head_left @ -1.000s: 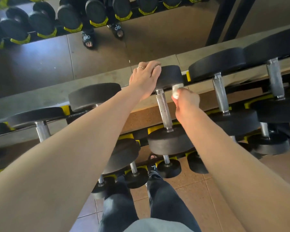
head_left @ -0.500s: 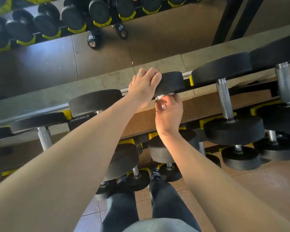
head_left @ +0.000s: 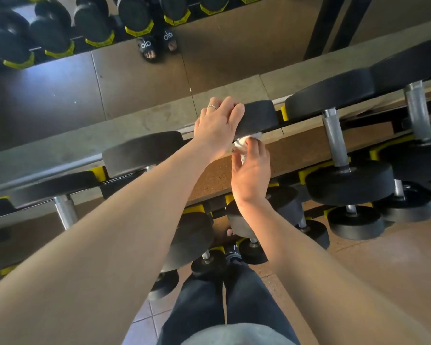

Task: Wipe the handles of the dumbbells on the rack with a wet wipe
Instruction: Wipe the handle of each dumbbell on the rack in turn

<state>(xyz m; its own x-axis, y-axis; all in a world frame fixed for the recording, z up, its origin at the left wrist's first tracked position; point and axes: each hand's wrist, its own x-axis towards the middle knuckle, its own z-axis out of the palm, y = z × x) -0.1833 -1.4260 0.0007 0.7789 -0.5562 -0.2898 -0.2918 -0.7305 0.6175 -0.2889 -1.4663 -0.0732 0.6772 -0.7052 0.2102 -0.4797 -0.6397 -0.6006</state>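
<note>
Rolling was feared: the black round-headed dumbbell (head_left: 256, 115) was clasped by left fingers (head_left: 230, 109), the crumpled white wipe (head_left: 243, 141) pinched just below by right fingers (head_left: 253, 148).

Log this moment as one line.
left hand: holds dumbbell head | right hand: grips wet wipe just below it | neighbouring handle: untouched

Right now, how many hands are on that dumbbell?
2: the left hand holds the dumbbell's far head; the right hand holds the wet wipe just below it.
</note>
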